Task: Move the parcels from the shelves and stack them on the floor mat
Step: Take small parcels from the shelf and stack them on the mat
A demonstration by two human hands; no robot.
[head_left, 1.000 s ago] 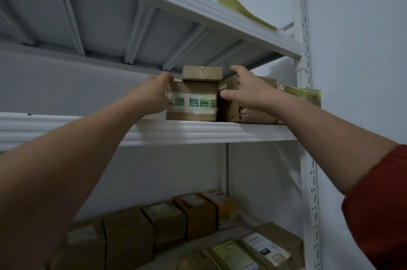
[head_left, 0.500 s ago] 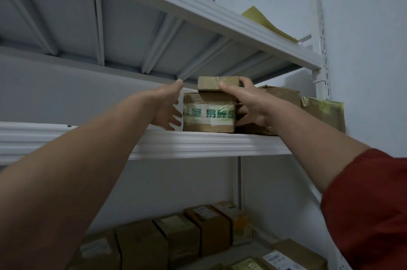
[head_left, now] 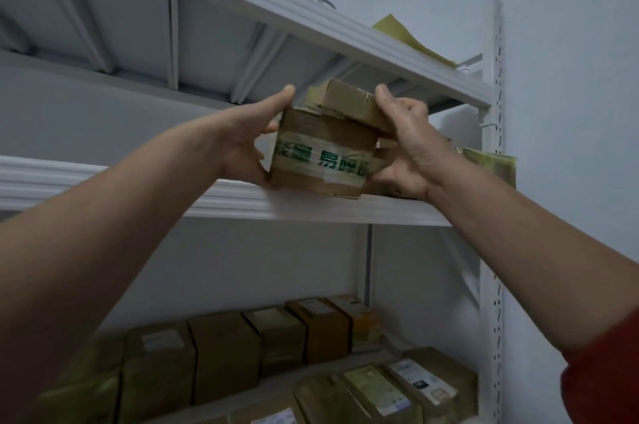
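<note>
Both hands are raised to the middle shelf [head_left: 311,207] of a white metal rack. The left hand [head_left: 247,143] presses the left side of a brown cardboard box [head_left: 321,157], its fingers [head_left: 273,127] clamped against that side with the thumb up at the top corner. The right hand [head_left: 409,146] clamps the opposite side, its fingers [head_left: 387,101] also reaching up onto a small flat parcel [head_left: 349,103] that lies tilted on top of the box.

The box sits between the two sets of fingers, at the front edge of the shelf, tipped so its lower front corner overhangs the lip. A white tape band wraps its front with green Chinese characters; "易碎" can be made out, the rest is partly hidden or blurred.

Behind the right fingers lies a yellow-green padded bag [head_left: 491,167], close to the rack's upright post [head_left: 492,146]. Far below the fingers, a row of brown boxes [head_left: 276,337] stands on the lower shelf, and nearer ones [head_left: 408,385] carry white shipping labels too small to read. Above, a yellow envelope [head_left: 404,36] lies on the top shelf [head_left: 311,25].
</note>
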